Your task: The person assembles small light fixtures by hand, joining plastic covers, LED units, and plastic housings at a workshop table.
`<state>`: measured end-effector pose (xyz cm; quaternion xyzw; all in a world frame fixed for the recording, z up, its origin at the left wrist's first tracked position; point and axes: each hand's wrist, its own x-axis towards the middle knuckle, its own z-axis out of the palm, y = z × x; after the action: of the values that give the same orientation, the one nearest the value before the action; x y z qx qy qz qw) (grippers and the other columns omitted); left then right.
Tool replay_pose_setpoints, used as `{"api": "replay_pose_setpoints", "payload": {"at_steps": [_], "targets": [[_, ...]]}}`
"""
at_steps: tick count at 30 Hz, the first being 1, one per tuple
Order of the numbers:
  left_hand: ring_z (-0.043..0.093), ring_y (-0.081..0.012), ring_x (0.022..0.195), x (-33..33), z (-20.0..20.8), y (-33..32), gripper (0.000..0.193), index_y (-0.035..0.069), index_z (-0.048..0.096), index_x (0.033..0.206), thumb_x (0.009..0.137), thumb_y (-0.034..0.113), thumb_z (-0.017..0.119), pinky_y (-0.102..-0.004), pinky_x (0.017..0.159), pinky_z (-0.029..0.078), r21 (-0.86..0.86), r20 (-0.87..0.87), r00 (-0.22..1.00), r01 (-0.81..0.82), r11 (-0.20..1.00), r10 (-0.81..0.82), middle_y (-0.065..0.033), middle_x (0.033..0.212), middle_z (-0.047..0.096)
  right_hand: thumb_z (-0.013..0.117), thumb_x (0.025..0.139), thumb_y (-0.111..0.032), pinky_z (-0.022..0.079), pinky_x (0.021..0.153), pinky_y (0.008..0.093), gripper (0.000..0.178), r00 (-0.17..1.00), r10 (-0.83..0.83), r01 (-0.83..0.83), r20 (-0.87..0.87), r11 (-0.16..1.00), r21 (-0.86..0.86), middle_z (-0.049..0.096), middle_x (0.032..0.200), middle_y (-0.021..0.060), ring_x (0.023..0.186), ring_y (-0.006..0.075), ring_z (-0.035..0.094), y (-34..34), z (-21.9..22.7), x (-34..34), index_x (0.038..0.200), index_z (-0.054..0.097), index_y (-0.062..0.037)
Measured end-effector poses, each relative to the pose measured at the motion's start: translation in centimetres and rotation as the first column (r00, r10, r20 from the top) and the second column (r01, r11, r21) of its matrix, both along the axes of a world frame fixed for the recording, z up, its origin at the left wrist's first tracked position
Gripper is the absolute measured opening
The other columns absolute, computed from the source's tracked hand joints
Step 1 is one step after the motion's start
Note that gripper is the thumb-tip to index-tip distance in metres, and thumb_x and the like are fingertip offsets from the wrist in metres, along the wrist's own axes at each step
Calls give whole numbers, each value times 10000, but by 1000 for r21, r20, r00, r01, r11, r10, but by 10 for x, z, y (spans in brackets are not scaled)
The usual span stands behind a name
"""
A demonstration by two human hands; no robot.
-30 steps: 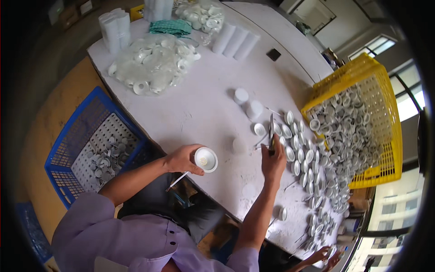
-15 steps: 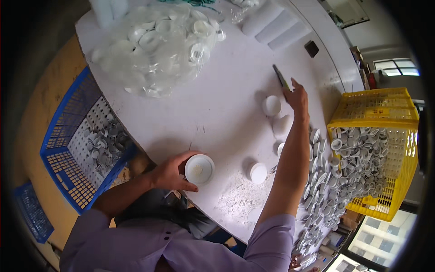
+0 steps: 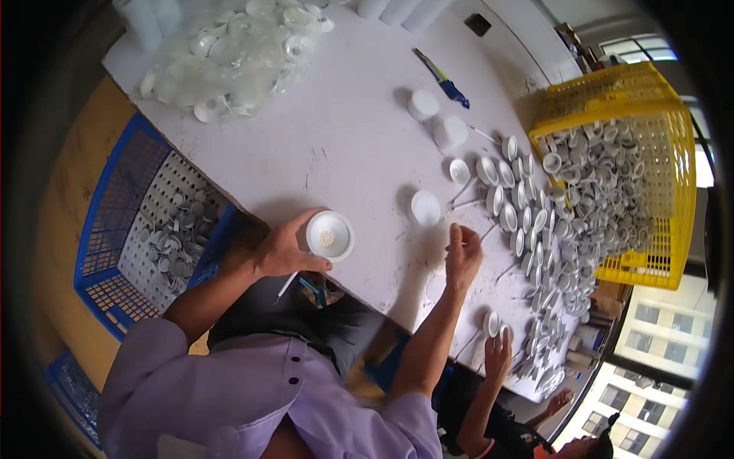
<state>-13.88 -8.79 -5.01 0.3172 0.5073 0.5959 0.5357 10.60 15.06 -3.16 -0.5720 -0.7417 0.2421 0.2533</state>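
Note:
At the table's near edge my left hand is wrapped round a round white lamp housing. Its open face is turned up, showing a disc of small yellowish LEDs inside, and a white cable hangs below. My right hand is over the table with its fingers curled together; whether anything is in them is hidden. Just to its left lies a round white cover. Farther off, a slim tool with a blue handle lies near two more round white covers.
Many white lamp housings with cables spread along the right side, beside a tipped yellow crate full of them. A blue crate stands left below the table. A plastic bag of white parts lies far left. A co-worker's hand reaches in at lower right.
My right hand has let go of the blue-handled tool and come back toward me, near the round white cover. The left hand still holds the lamp housing. A co-worker has come into view.

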Motion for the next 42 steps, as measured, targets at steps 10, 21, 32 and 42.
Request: {"api": "replay_pose_setpoints", "payload": {"at_steps": [10, 21, 32, 42], "targets": [[506, -158, 1090, 56, 21, -11, 778, -24, 408, 1263, 633, 171, 820, -311, 950, 400, 102, 44, 995, 89, 991, -94, -102, 1145, 554, 735, 703, -246, 473, 749, 344, 484, 932, 101, -178, 348, 964, 197, 546, 1032, 148, 853, 236, 566, -77, 0, 83, 1116, 596, -34], [526, -151, 1052, 79, 29, -43, 774, -17, 439, 1246, 618, 209, 832, -290, 917, 416, 66, -125, 985, 125, 990, -116, -102, 1129, 571, 780, 644, -214, 482, 668, 329, 594, 978, 135, -148, 156, 986, 77, 564, 840, 110, 696, 216, 553, -82, -13, 92, 1128, 511, 1], [608, -114, 806, 82, 45, -47, 722, 3, 313, 1303, 711, -4, 726, -212, 528, 489, 78, 63, 998, 8, 997, -13, -81, 997, 570, 451, 907, -56, 413, 519, 209, 458, 340, -305, -320, -890, 852, -414, 580, 898, 74, 597, 111, 507, -184, 24, 48, 1347, 338, -4], [437, -172, 1178, 94, 32, -36, 878, -13, 251, 1351, 653, 11, 784, -329, 989, 382, 193, 104, 992, 56, 980, -78, -94, 1259, 439, 534, 895, -82, 459, 516, 212, 324, 268, -327, -428, -906, 802, -416, 631, 862, 100, 623, 119, 578, -210, -2, 38, 1194, 506, 41]]}}
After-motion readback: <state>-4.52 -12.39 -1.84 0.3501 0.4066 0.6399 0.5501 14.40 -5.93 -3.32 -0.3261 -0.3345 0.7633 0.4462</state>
